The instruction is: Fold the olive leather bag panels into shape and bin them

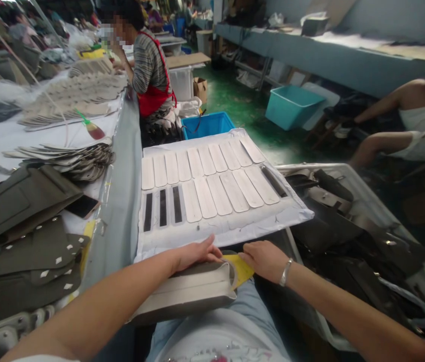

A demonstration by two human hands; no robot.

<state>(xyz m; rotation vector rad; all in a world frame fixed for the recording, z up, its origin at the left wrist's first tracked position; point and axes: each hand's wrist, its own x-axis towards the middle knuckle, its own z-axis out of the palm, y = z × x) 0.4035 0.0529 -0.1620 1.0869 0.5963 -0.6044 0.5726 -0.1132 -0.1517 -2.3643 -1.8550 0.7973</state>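
My left hand (196,254) rests flat, fingers stretched out, on the top of a grey stack of flat pieces (187,296) that lies on my lap. My right hand (263,259), with a metal bracelet at the wrist, lies on a yellow sheet (241,269) at the stack's right end; its fingers are bent under and partly hidden. Just beyond both hands a white board (220,231) carries two rows of pale oblong strips (212,178) and a few dark strips (162,207).
A grey-edged worktable (119,191) at left holds olive-grey leather panels (23,241) and fanned piles of cut pieces (72,93). A white bin (381,211) of dark parts stands at right. A person in a red apron (151,75) works ahead; another person (412,125) sits at right. Blue crates (206,123) lie on the green floor.
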